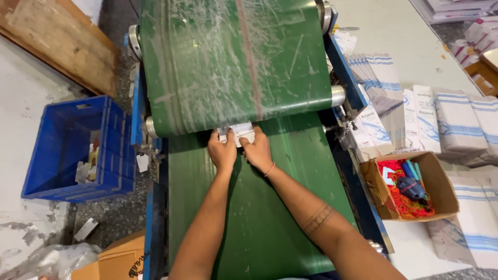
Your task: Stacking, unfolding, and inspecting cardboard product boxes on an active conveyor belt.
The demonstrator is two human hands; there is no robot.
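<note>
A small stack of white flat cartons (238, 132) lies at the gap where the upper green conveyor belt (233, 62) ends over the lower green belt (270, 218). My left hand (222, 151) grips the stack's left side and my right hand (258, 149) grips its right side, thumbs on top. Both forearms stretch over the lower belt. A thin bangle sits on my right wrist. Part of the stack is hidden under the upper belt's roller.
A blue plastic crate (67, 150) with paper scraps stands on the floor at left. At right, a table holds bundles of white-and-blue flat cartons (456, 124) and an open cardboard box (410, 186) of red rubber bands and tools. A wooden board (62, 41) leans far left.
</note>
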